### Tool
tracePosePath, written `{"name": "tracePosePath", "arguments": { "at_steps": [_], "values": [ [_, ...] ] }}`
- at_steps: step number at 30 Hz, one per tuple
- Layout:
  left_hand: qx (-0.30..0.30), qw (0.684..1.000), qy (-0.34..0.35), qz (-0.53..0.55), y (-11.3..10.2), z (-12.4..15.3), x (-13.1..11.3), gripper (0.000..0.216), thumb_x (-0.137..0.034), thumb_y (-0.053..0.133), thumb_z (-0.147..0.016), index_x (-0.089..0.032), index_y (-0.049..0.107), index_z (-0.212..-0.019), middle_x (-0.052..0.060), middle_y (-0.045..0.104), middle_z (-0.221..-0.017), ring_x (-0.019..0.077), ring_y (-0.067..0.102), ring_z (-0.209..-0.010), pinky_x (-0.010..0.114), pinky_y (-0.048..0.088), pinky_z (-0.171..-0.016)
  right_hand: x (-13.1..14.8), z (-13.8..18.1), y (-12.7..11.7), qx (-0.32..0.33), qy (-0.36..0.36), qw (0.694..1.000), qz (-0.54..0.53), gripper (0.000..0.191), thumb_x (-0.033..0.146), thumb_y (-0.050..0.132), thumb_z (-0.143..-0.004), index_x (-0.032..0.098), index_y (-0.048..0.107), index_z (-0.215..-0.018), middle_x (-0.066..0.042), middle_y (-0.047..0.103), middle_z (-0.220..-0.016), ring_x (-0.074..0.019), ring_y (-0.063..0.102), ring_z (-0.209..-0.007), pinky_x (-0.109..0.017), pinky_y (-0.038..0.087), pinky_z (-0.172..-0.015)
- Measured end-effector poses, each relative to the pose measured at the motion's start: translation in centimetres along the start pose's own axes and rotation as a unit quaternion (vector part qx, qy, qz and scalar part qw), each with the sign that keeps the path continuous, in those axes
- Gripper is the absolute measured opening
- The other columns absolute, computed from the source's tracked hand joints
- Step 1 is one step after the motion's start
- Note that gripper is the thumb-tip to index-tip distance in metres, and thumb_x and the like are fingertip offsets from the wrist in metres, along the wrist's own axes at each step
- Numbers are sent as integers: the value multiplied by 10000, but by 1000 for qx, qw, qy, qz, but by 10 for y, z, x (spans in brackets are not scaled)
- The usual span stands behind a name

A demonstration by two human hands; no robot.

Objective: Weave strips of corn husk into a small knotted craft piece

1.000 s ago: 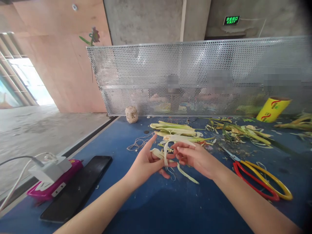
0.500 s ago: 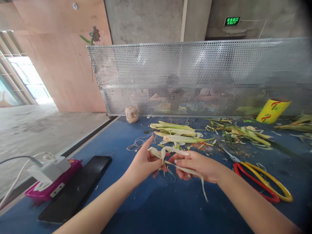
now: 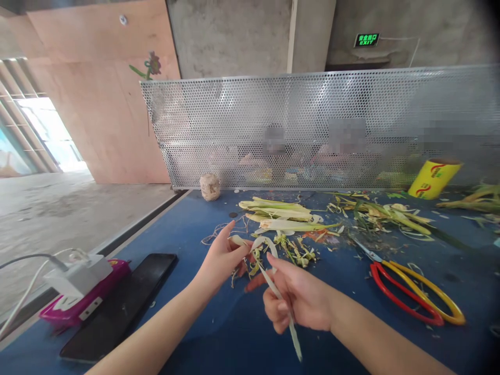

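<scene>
Over the near part of the blue table (image 3: 219,338), my left hand (image 3: 222,260) pinches a pale husk strip (image 3: 269,245) between thumb and fingers. A few thin, thread-like bits hang below that hand. The strip arches across to my right hand (image 3: 297,299), runs between its thumb and curled fingers, and its loose end dangles below. My right index finger points toward the left hand. Just beyond my hands lie small yellow-green scraps (image 3: 297,250) and a stack of pale green husk pieces (image 3: 289,213). Loose string (image 3: 213,234) is partly hidden behind my left hand.
Scissors (image 3: 406,286) with red and yellow handles lie at right. A black phone (image 3: 121,307) and a magenta power strip (image 3: 74,310) are at left. Along the back stand a twine ball (image 3: 210,186), a yellow roll (image 3: 433,179) and a perforated metal screen (image 3: 242,114); leaf scraps (image 3: 394,213) lie right.
My right hand has moved down and turned, with its thumb now raised; the strip's loose end hangs lower. My left hand has shifted slightly left, still pinching the strip.
</scene>
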State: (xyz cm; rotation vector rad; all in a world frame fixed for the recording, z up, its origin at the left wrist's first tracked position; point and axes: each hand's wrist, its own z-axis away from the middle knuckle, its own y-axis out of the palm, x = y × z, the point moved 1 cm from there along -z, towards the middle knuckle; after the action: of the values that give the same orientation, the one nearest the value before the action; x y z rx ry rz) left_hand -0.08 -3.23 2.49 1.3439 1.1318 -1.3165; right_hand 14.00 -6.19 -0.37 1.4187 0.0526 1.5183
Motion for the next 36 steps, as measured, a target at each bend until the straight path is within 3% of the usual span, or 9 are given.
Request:
{"name": "tracePosePath", "arguments": {
  "at_steps": [5, 9, 15, 19, 26, 32, 36],
  "values": [
    [-7, 1000, 7, 14, 0, -2, -1, 804, -157, 614, -680, -90, 169, -1346, 30, 651, -716, 66, 495, -391, 181, 370, -339, -4, 1, 6, 27, 0, 998, 51, 477, 581, 234, -848, 182, 496, -850, 71, 370, -405, -59, 205, -344, -181, 212, -379],
    [-16, 1000, 8, 4, 0, -2, -3, 776, -177, 598, -719, -98, 155, -1351, 48, 664, -748, 52, 473, -379, 183, 379, -351, -4, 6, 11, -47, -80, 981, 173, 209, 405, 479, -820, 207, 449, -878, 81, 435, -475, -30, 264, -350, -159, 230, -381],
    [-6, 1000, 7, -14, 0, -1, -2, 842, -248, 652, -690, -95, 162, -1358, 22, 652, -685, 54, 460, -350, 193, 376, -348, 4, 11, 8, -97, -136, 949, 267, 152, 317, 417, -851, 180, 480, -872, 69, 462, -509, -32, 359, -329, -163, 275, -358],
    [9, 1000, 27, 1, 1, -1, -1, 931, -218, 689, -643, -124, 120, -1374, 39, 667, -759, 71, 506, -414, 200, 398, -373, 17, 17, 2, -150, -202, 911, 328, 228, 366, 420, -855, 163, 512, -806, 48, 470, -535, -44, 415, -377, -166, 283, -371],
    [87, 995, 38, 35, 5, 5, -1, 951, -220, 653, -685, -191, 24, -1398, 74, 674, -827, 77, 529, -480, 193, 375, -411, 30, 26, -10, -262, -283, 828, 406, 242, 417, 439, -848, 191, 500, -784, 64, 319, -531, -65, 275, -439, -196, 227, -407],
    [177, 982, 48, 33, 11, 11, 2, 1008, -231, 594, -747, -171, -202, -1361, -15, 606, -601, 101, 534, -495, 186, 354, -410, 27, 19, -9, -284, -315, 756, 499, 318, 452, 512, -795, 232, 580, -1015, 6, 487, -668, -110, 443, -556, -236, 347, -509],
    [202, 979, 29, -3, 14, 15, 8, 953, -201, 536, -792, -177, -239, -1347, -16, 603, -581, 75, 484, -456, 184, 332, -424, 26, 14, -7, -287, -318, 720, 546, 262, 413, 525, -790, 197, 674, -775, -32, 541, -727, -116, 470, -584, -249, 367, -533]
  ]
}}
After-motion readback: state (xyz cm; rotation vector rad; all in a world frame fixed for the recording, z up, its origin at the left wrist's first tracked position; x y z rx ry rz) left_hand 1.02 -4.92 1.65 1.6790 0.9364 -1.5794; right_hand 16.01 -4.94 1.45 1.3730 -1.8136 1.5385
